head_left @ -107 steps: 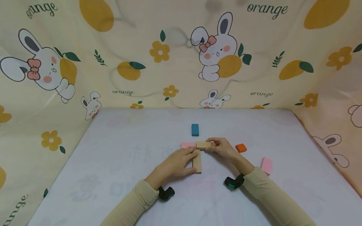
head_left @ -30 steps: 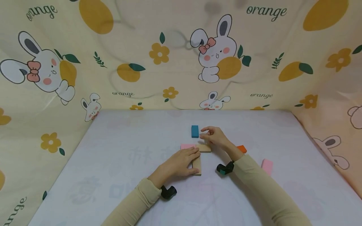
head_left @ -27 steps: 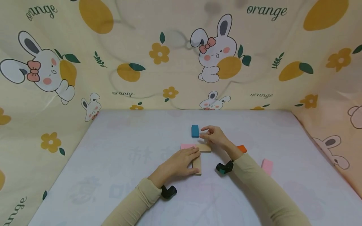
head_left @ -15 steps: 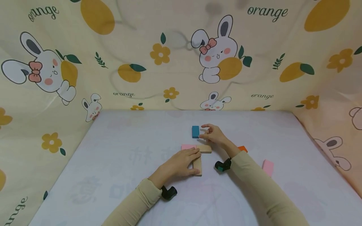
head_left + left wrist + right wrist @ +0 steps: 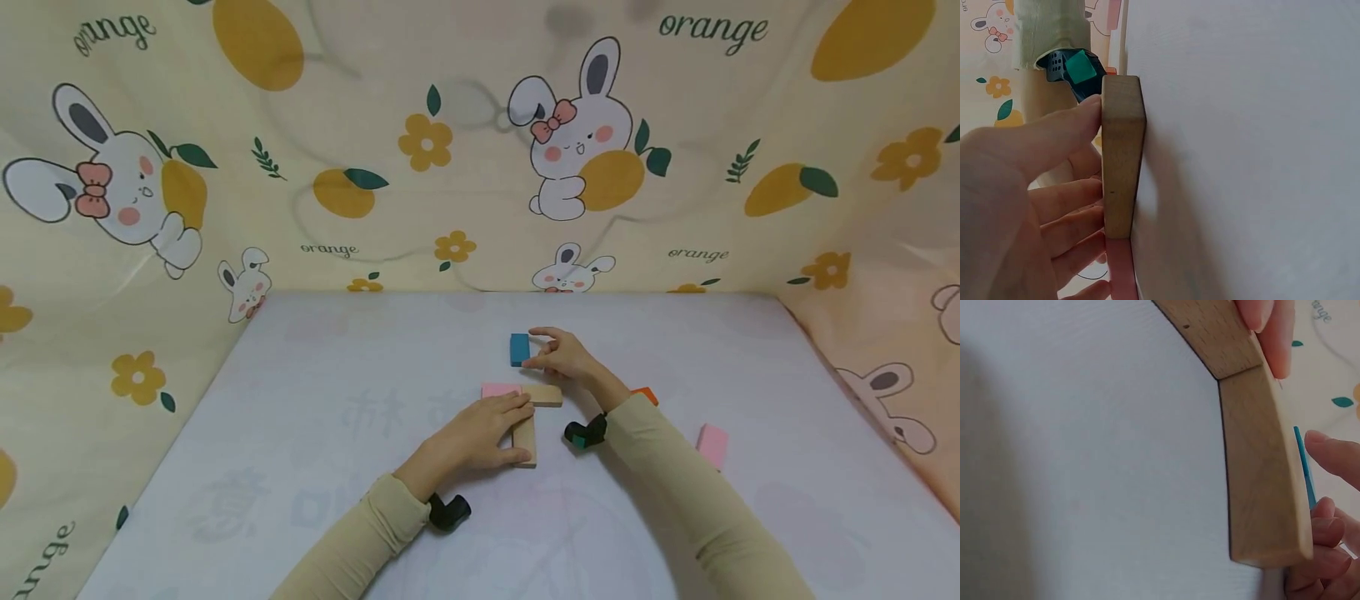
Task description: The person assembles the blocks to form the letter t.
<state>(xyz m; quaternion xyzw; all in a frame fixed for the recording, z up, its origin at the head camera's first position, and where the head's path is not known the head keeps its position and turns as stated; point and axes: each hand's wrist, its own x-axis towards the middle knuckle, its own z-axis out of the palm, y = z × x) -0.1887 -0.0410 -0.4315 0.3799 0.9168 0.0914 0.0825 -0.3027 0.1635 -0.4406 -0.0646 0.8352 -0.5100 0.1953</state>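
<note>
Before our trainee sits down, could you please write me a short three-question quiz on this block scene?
1. True or false: on the white table, the blue block lies nearer the printed backdrop than the two wooden blocks do.

2. How many pink blocks show in the head view?

3. Which of these is nearest the fingertips of the right grip: A, the orange block; B, the blue block; C, a pink block?

Key:
1. True.
2. Two: one beside the wooden blocks, the other near the right sleeve.
3. B.
</note>
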